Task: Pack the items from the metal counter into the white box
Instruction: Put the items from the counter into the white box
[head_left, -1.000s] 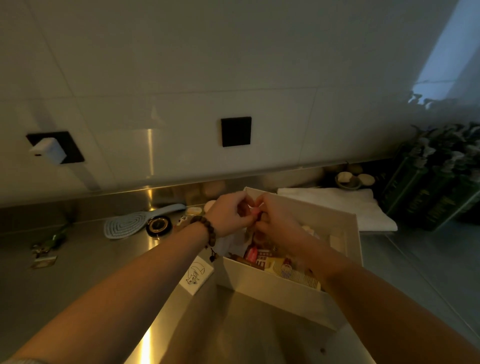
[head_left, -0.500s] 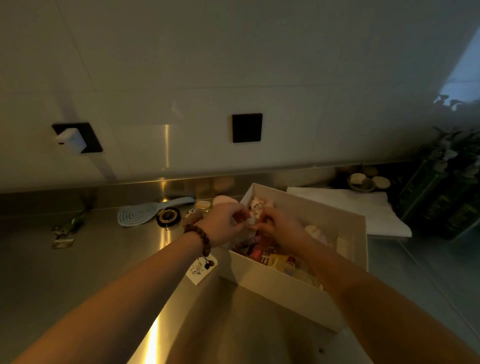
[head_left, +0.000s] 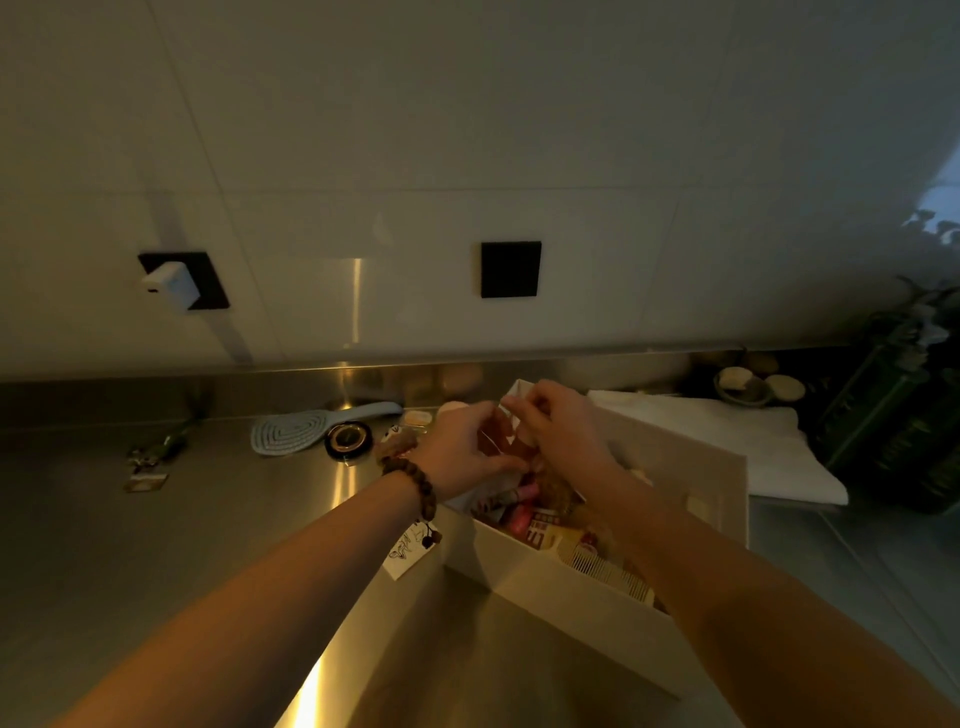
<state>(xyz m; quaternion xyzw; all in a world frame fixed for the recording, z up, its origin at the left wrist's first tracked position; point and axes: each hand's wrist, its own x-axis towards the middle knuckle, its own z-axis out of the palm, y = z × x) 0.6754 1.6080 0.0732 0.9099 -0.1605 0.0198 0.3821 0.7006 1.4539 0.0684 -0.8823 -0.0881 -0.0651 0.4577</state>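
Note:
The white box (head_left: 582, 597) sits on the metal counter (head_left: 156, 545) at centre right, holding several small packets and a comb (head_left: 608, 569). Both hands meet over its far left corner. My left hand (head_left: 462, 452), with a bead bracelet at the wrist, and my right hand (head_left: 561, 426) pinch a small clear packet (head_left: 501, 441) between their fingers. What the packet holds is too dim to tell. On the counter left of the box lie a pale blue hairbrush (head_left: 306, 428), a round black compact (head_left: 348, 439), a small white card with a drawing (head_left: 410, 551) and a few tiny items.
A folded white cloth (head_left: 727, 441) lies right of the box, with small dishes (head_left: 753, 387) behind it and dark green bottles (head_left: 893, 415) at far right. Keys (head_left: 150, 457) lie at far left. A tiled wall with two black sockets rises behind the counter.
Both hands have lifted a little above the box corner while still working the small packet. The view has shifted slightly to the left.

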